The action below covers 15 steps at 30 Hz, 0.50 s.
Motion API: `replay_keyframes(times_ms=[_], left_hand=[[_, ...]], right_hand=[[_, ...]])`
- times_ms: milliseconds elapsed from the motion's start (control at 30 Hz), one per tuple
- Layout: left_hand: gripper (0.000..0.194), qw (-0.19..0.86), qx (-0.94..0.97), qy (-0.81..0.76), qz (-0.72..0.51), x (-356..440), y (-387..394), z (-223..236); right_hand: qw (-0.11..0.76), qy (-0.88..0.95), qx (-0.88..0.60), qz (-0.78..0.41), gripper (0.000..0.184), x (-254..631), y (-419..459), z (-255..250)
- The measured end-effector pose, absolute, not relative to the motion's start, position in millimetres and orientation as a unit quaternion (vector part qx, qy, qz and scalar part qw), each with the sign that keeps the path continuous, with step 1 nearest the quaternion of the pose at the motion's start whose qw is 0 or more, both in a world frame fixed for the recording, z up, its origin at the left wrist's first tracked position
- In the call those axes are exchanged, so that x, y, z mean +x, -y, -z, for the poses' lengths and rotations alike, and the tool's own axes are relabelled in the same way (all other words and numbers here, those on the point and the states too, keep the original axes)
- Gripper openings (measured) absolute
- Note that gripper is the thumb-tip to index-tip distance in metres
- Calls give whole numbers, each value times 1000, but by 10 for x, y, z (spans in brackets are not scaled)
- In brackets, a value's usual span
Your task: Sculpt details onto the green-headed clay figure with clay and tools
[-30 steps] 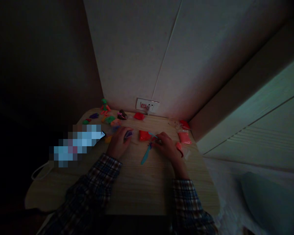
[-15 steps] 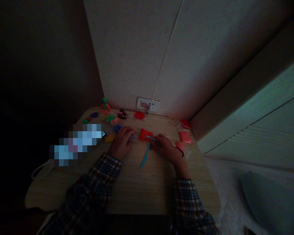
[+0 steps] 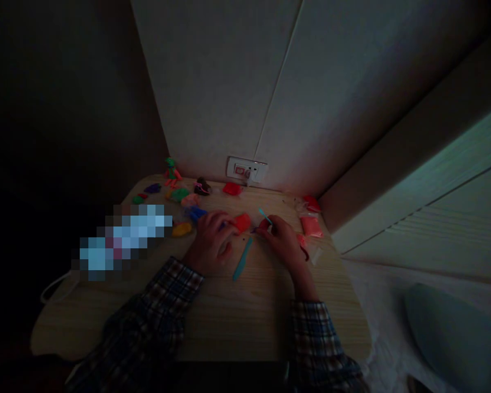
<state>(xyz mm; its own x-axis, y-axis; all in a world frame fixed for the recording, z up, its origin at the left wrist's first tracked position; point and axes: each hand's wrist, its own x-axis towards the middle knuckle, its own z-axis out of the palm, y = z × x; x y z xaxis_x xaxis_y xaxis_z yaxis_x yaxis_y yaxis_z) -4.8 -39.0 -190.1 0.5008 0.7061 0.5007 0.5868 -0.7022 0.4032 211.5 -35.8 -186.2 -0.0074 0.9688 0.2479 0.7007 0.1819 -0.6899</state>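
Observation:
My right hand [image 3: 282, 240] pinches a thin light-blue modelling tool [image 3: 265, 216], its free end pointing up and away. A small purple bit [image 3: 253, 230] shows at its fingertips. My left hand [image 3: 213, 237] is closed, its fingers curled over something purple-blue that is mostly hidden and blurred. Just beyond those fingers lies a red-orange clay packet [image 3: 243, 222], partly covered by them. On the table between my hands rests a light-blue plastic knife [image 3: 242, 261]. A blue clay packet [image 3: 195, 213] and a yellow clay lump [image 3: 182, 229] sit beside my left hand.
Along the back edge are a green-and-pink clay figure [image 3: 172, 172], a dark brown lump [image 3: 202, 186] and a red packet [image 3: 232, 189]. Pink packets [image 3: 311, 225] lie at the right. A pixelated bright object [image 3: 125, 237] lies left. A wall socket [image 3: 246, 170] is behind the table [image 3: 229, 322].
My right hand has tipped the modelling tool from pointing left to pointing up and away. My left hand has moved right, its fingers now partly covering the red-orange packet.

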Motion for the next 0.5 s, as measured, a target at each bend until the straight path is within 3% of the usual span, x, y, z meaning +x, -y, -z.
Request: replay_keyframes(times_ms=[200,500], left_hand=[[19,39,889,-381,-251,48,377,1996],[19,16,895,-378,-238,98,372,2020]], right_hand=[[392,604,-667,-191,10,2101,373,1820],[428,579,-672,-174,16,2022,367,1814]])
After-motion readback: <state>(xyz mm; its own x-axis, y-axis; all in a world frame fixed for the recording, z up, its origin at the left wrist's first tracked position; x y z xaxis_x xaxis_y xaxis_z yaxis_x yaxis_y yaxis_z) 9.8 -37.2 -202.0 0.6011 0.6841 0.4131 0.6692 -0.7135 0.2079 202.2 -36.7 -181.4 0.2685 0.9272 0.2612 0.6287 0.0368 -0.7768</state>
